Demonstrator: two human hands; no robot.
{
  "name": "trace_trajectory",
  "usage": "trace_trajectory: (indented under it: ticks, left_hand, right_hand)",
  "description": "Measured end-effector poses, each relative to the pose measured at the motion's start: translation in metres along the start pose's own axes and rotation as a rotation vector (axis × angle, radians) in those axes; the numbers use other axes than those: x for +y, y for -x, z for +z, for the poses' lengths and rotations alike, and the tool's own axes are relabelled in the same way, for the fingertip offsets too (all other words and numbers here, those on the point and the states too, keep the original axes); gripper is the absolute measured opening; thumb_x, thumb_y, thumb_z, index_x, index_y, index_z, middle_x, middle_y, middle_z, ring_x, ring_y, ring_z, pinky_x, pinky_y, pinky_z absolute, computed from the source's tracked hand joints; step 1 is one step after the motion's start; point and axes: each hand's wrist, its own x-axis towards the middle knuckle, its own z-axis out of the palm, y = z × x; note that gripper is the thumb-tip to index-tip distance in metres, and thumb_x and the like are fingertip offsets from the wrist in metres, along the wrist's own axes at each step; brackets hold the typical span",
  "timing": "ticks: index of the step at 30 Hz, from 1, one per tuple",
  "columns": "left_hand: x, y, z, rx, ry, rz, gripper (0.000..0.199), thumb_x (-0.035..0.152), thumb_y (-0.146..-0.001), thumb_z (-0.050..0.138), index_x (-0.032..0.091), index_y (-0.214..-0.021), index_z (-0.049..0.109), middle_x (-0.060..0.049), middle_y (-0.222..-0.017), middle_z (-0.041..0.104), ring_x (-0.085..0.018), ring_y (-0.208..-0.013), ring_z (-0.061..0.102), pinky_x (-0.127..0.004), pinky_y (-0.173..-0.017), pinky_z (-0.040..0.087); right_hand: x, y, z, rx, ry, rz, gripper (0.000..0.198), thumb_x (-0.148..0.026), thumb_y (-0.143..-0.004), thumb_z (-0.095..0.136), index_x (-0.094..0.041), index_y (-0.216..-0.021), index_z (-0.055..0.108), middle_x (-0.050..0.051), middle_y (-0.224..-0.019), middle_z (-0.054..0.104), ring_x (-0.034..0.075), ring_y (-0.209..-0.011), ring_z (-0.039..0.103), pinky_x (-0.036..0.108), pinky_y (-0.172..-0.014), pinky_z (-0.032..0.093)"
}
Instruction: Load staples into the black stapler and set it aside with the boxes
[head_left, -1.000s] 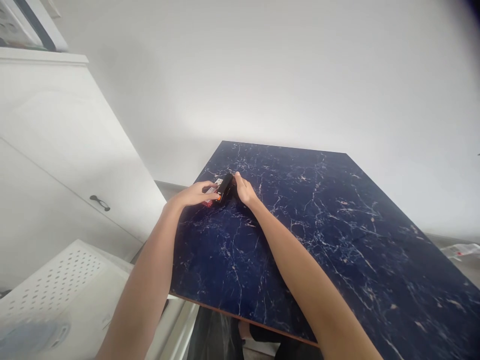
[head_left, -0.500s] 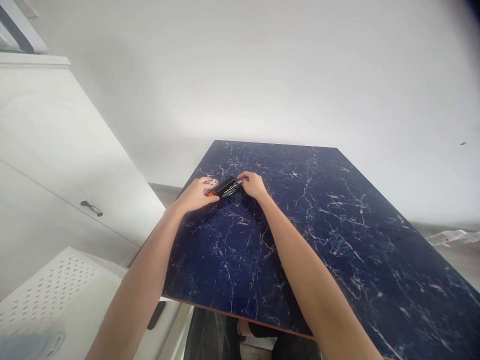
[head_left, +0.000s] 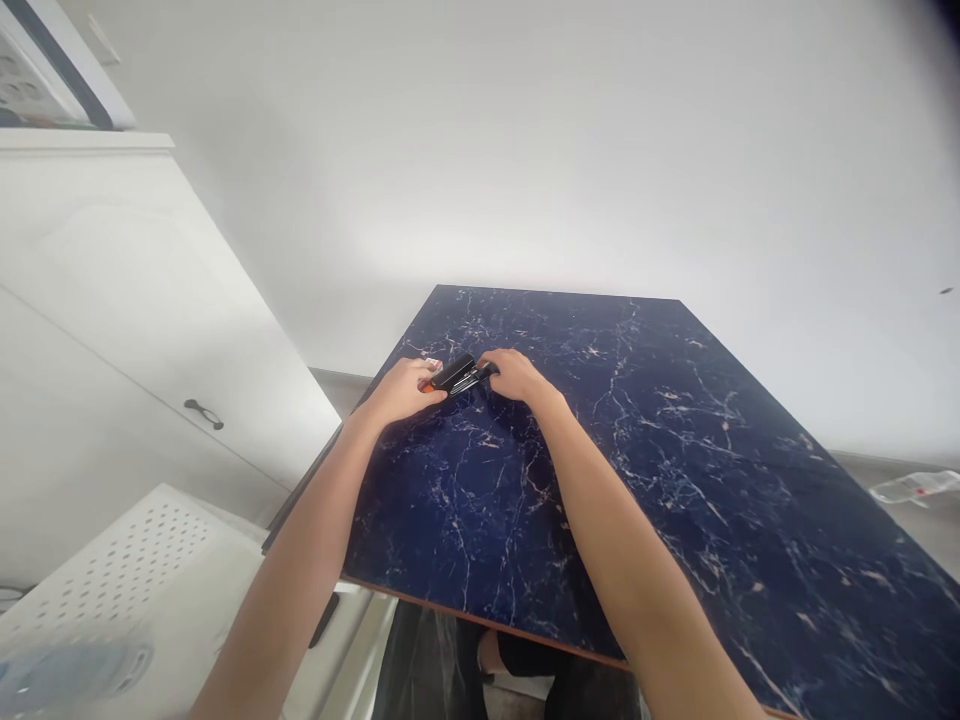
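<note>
My left hand (head_left: 405, 390) is closed around a cluster of small things on the table's left side. In it are a small red-and-white box (head_left: 433, 366), an orange piece (head_left: 428, 387) and the end of a black oblong thing (head_left: 454, 373). Along the near side of the black thing lie slim silver-and-black pieces (head_left: 470, 380), too small to name. My right hand (head_left: 511, 374) has its fingers curled at their right end, gripping the dark tip. Its fingertips are partly hidden.
All of this is on a dark blue marbled table (head_left: 630, 480) against a white wall. At the left stand a white cabinet (head_left: 112, 300) and a perforated white surface (head_left: 127, 550) with a clear plastic bottle (head_left: 82, 672). Another clear bottle (head_left: 919, 487) lies beyond the table's right edge.
My right hand's fingers have curled further round the right end of the slim pieces, and the dark tip shows more. The left hand keeps its hold. The whole view has shifted slightly.
</note>
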Motion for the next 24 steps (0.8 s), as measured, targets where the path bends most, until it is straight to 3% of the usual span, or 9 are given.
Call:
trace_trajectory:
  ticks: [3,11,15,18,21,24]
  left_hand:
    - [0.002,0.0,-0.001,-0.005,0.007,-0.013,0.024,0.044,-0.084,0.067,0.025,-0.087,0.081,-0.006,-0.113,0.074,-0.032,-0.112,0.064,-0.043,-0.098,0.05]
    - [0.003,0.0,-0.002,-0.013,-0.025,-0.008,0.026,0.045,-0.084,0.066,0.026,-0.094,0.081,-0.006,-0.111,0.074,-0.033,-0.114,0.064,-0.043,-0.099,0.049]
    - [0.005,0.001,-0.003,-0.026,-0.037,-0.002,0.027,0.045,-0.085,0.065,0.024,-0.094,0.081,-0.007,-0.116,0.074,-0.034,-0.116,0.062,-0.044,-0.1,0.048]
    - [0.005,0.001,-0.002,-0.024,-0.029,0.004,0.029,0.045,-0.087,0.064,0.023,-0.094,0.08,-0.008,-0.127,0.07,-0.033,-0.114,0.063,-0.043,-0.098,0.049]
    - [0.005,0.001,-0.001,-0.028,-0.037,-0.014,0.029,0.046,-0.086,0.065,0.023,-0.094,0.079,-0.008,-0.125,0.07,-0.033,-0.115,0.063,-0.043,-0.097,0.05]
    - [0.004,0.0,0.0,-0.026,-0.04,-0.032,0.028,0.047,-0.085,0.066,0.023,-0.091,0.079,-0.008,-0.115,0.072,-0.034,-0.116,0.062,-0.042,-0.097,0.05]
  right_hand:
    - [-0.007,0.002,0.004,0.011,0.056,-0.082,0.051,-0.002,-0.08,0.051,-0.021,-0.123,0.068,0.011,-0.137,0.061,0.027,-0.12,0.056,0.036,-0.101,0.044]
    - [-0.014,-0.002,0.009,0.124,0.061,0.03,0.038,-0.007,-0.086,0.05,-0.02,-0.118,0.066,0.012,-0.104,0.072,0.029,-0.099,0.065,0.036,-0.088,0.047]
    - [-0.008,-0.005,0.011,0.269,-0.19,0.279,0.024,-0.023,-0.091,0.053,-0.022,-0.109,0.068,0.007,-0.1,0.075,0.024,-0.094,0.068,0.034,-0.089,0.048]
    - [-0.002,-0.007,0.01,0.384,-0.373,0.517,0.032,-0.023,-0.091,0.047,-0.02,-0.116,0.067,0.009,-0.108,0.075,0.024,-0.103,0.067,0.035,-0.095,0.048]
    - [0.001,-0.01,0.006,0.247,-0.455,0.567,0.038,-0.016,-0.083,0.051,-0.017,-0.115,0.071,0.012,-0.095,0.077,0.029,-0.106,0.067,0.039,-0.097,0.047]
    - [-0.001,-0.016,0.005,0.03,-0.547,0.495,0.029,-0.009,-0.07,0.058,-0.018,-0.09,0.078,0.007,-0.065,0.072,0.029,-0.084,0.072,0.036,-0.086,0.052]
